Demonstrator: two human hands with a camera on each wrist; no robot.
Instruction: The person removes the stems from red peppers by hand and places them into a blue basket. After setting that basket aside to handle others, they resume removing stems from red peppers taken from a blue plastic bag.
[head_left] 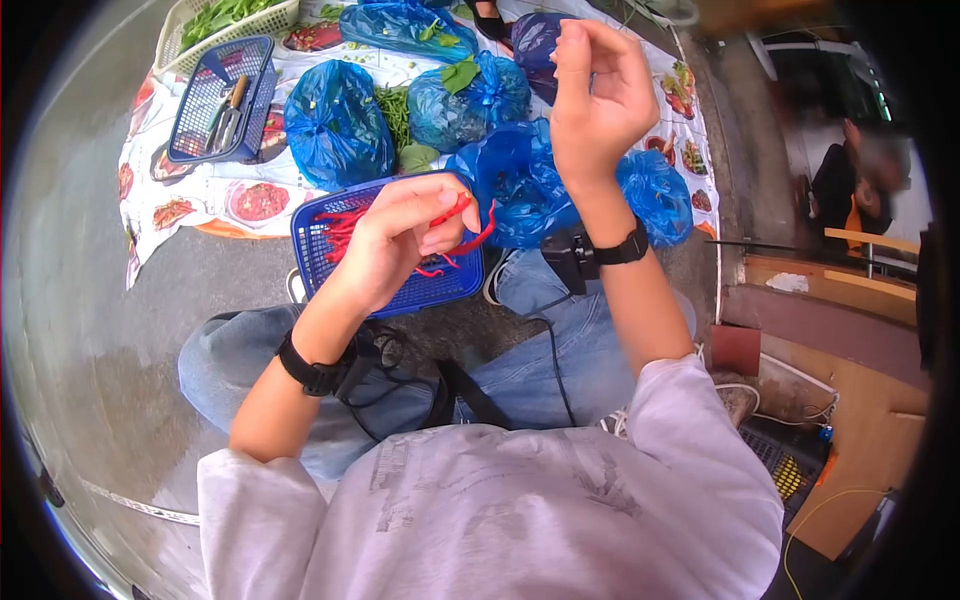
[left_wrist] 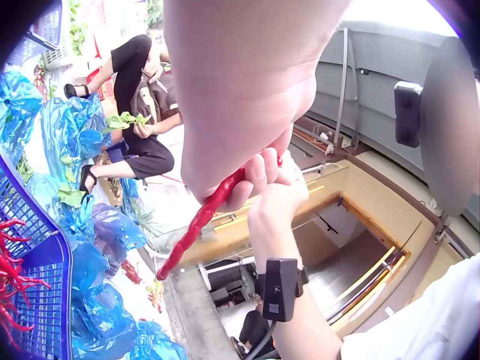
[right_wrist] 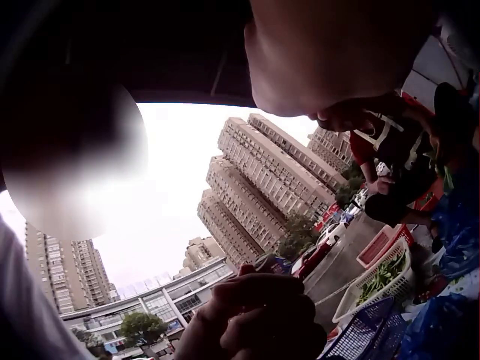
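Observation:
My left hand (head_left: 405, 235) grips a long red chili pepper (left_wrist: 196, 231) between thumb and curled fingers, and its wrinkled length sticks out below the hand. Right under that hand is a blue plastic basket (head_left: 395, 305) with a pile of red chili peppers (head_left: 340, 235) in it. Up and to the right, apart from the basket, my right hand (head_left: 605, 105) is raised with curled fingers, the index fingertip close to the thumb. Nothing shows in its grasp. A black camera is strapped to each wrist.
Tied blue bags (head_left: 338, 122) and an open blue bag (head_left: 515, 190) lie on a patterned cloth (head_left: 215, 205). A second blue basket (head_left: 185, 150) holds a knife, and a white basket (right_wrist: 409, 277) holds green vegetables. Another person sits across, holding leafy greens (left_wrist: 129, 120).

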